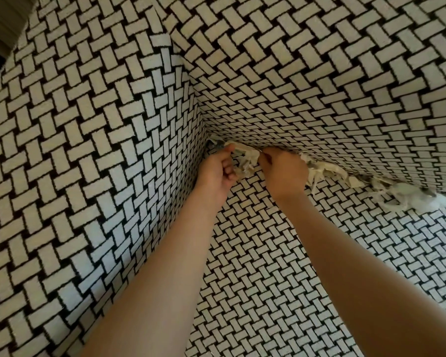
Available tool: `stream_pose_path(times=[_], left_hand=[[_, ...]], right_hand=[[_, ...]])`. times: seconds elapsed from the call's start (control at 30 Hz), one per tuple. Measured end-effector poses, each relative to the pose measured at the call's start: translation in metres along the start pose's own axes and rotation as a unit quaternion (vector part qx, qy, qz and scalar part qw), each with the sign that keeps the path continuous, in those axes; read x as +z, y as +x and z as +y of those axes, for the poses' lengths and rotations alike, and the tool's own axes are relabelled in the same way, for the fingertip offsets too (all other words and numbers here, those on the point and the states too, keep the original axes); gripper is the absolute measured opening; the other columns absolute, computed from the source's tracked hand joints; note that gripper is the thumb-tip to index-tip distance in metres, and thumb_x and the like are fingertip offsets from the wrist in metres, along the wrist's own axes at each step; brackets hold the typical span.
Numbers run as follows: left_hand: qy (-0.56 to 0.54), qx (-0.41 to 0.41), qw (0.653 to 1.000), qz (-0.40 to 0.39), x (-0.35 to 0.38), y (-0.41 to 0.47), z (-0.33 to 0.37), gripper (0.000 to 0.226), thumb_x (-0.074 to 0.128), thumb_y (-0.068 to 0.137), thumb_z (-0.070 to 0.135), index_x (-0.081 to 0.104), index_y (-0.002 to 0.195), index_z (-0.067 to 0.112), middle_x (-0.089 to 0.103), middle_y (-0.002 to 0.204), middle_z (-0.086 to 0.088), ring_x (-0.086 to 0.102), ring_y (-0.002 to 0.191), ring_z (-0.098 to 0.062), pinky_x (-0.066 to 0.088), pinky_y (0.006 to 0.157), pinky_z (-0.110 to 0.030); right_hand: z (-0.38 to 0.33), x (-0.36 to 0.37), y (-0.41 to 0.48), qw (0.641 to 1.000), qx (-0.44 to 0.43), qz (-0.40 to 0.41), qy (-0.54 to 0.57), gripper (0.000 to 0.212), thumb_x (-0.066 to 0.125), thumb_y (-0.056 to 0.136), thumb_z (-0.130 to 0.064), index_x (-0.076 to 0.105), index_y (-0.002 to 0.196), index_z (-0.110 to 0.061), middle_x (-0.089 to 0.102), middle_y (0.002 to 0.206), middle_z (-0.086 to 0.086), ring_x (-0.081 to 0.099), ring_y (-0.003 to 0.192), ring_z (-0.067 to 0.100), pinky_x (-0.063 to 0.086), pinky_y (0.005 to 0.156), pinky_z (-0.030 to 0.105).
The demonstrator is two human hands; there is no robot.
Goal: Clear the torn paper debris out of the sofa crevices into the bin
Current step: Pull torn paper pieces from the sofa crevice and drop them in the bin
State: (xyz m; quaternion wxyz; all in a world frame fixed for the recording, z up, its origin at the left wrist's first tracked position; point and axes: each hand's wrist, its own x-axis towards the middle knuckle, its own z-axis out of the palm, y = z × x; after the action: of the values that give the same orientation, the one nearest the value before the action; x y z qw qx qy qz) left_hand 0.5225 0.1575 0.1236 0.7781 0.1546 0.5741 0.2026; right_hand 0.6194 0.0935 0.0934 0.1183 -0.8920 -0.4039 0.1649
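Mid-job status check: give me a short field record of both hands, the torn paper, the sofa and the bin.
left hand: fingers curled, gripping the paper clump at the sofa corner
right hand: fingers curled, pinching the same clump at the back crevice
loose paper scraps: lying along the crevice, right of the right hand
sofa: black-and-white basketweave fabric
bin: not in view
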Motion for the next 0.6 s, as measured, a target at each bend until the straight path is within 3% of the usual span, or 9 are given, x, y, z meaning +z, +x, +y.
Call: stream_pose_path(times=[0.13, 0.23, 0.3, 0.33, 0.43, 0.53, 0.6], left_hand=[[0.006, -0.005, 1.000, -0.013, 0.000, 0.001, -0.002, 0.031, 0.030, 0.096, 0.001, 0.059, 0.088, 0.009, 0.044, 0.065, 0.000, 0.041, 0.050, -0.005, 0.033, 0.044, -0.012], [0.003, -0.013, 0.999, -0.033, -0.001, 0.000, -0.006, 0.029, 0.030, 0.098, 0.005, 0.057, 0.106, 0.008, 0.058, 0.082, -0.005, 0.055, 0.071, -0.010, 0.045, 0.065, -0.016], [-0.001, -0.021, 0.999, -0.048, -0.001, -0.002, -0.007, 0.029, 0.032, 0.099, 0.014, 0.059, 0.102, 0.006, 0.061, 0.088, -0.007, 0.058, 0.078, -0.013, 0.047, 0.071, -0.020], [-0.003, -0.022, 0.998, -0.054, -0.001, -0.003, -0.008, 0.032, 0.031, 0.100, 0.018, 0.061, 0.095, 0.005, 0.062, 0.088, -0.007, 0.058, 0.079, -0.014, 0.048, 0.072, -0.021], [-0.010, -0.023, 0.999, -0.043, -0.001, -0.004, -0.010, 0.042, 0.029, 0.101, 0.024, 0.061, 0.079, 0.007, 0.062, 0.081, -0.005, 0.058, 0.078, -0.013, 0.047, 0.074, -0.023], [-0.018, -0.035, 0.999, 0.009, -0.003, -0.006, -0.011, 0.035, 0.035, 0.099, 0.020, 0.054, 0.070, 0.010, 0.056, 0.064, -0.002, 0.051, 0.063, -0.011, 0.047, 0.055, -0.019], [-0.047, -0.050, 0.997, 0.038, -0.009, -0.004, -0.010, 0.036, 0.037, 0.097, 0.019, 0.045, 0.063, 0.013, 0.045, 0.056, 0.000, 0.040, 0.052, -0.009, 0.037, 0.040, -0.015]], right_hand=[[0.003, 0.007, -0.020, 0.966, 0.042, 0.080, 0.242, 0.021, 0.056, 0.090, -0.028, 0.070, 0.098, -0.015, 0.066, 0.072, 0.002, 0.054, 0.063, 0.014, 0.039, 0.059, 0.024], [-0.005, 0.006, -0.031, 0.904, 0.101, 0.057, 0.412, 0.014, 0.050, 0.094, -0.022, 0.061, 0.088, -0.017, 0.053, 0.064, -0.009, 0.045, 0.058, 0.004, 0.040, 0.060, 0.025], [-0.010, 0.004, -0.034, 0.882, 0.097, 0.012, 0.461, 0.016, 0.051, 0.093, -0.021, 0.058, 0.078, -0.021, 0.056, 0.066, -0.008, 0.050, 0.061, 0.009, 0.046, 0.067, 0.032], [-0.013, 0.003, -0.034, 0.882, 0.080, -0.028, 0.463, 0.018, 0.055, 0.091, -0.023, 0.060, 0.074, -0.023, 0.058, 0.065, -0.005, 0.051, 0.061, 0.014, 0.048, 0.068, 0.035], [-0.020, 0.000, -0.036, 0.928, 0.016, -0.098, 0.359, 0.027, 0.064, 0.084, -0.032, 0.064, 0.063, -0.015, 0.058, 0.055, -0.001, 0.049, 0.052, 0.016, 0.045, 0.060, 0.031], [-0.024, -0.007, -0.034, 0.940, 0.020, -0.008, 0.340, 0.031, 0.058, 0.088, -0.032, 0.057, 0.060, -0.019, 0.051, 0.055, -0.008, 0.048, 0.051, 0.011, 0.040, 0.055, 0.028], [-0.022, -0.005, -0.033, 0.956, -0.004, 0.068, 0.286, 0.016, 0.057, 0.089, -0.024, 0.062, 0.084, -0.010, 0.057, 0.082, 0.000, 0.057, 0.074, 0.019, 0.042, 0.063, 0.028]])
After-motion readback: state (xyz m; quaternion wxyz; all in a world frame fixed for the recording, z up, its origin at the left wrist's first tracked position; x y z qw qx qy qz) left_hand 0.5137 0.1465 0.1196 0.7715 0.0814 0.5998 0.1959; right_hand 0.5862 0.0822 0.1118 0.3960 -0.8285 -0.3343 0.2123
